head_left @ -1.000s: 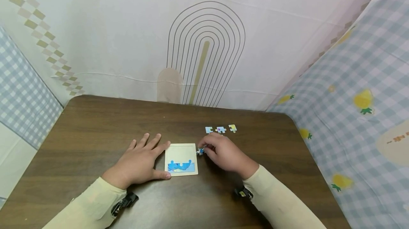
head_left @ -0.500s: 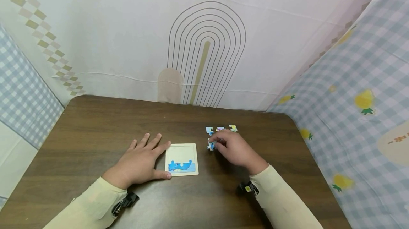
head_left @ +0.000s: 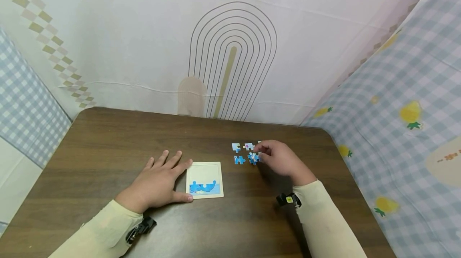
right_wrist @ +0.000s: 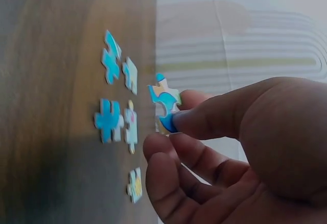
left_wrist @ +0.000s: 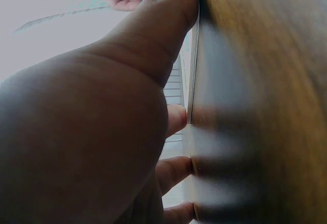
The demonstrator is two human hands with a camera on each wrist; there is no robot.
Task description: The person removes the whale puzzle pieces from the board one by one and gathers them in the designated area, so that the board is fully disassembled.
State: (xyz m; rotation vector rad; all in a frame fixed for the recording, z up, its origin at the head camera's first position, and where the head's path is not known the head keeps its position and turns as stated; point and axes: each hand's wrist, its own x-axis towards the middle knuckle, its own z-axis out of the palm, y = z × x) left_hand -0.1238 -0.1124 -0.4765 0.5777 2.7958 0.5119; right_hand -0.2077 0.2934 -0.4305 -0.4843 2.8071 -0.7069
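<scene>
Pinching puzzle piece (right_wrist: pixel 167 100) in right grip (head_left: pixel 281 157), right of tray (head_left: pixel 204 173), with left grip (head_left: pixel 158 182) spread at tray's left edge; best to turn piece by its edges.

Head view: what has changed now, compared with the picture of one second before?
The right hand moved rightward and slightly farther out, from beside the puzzle frame to the loose pieces, still pinching a puzzle piece. The left hand and puzzle frame stayed put.
</scene>
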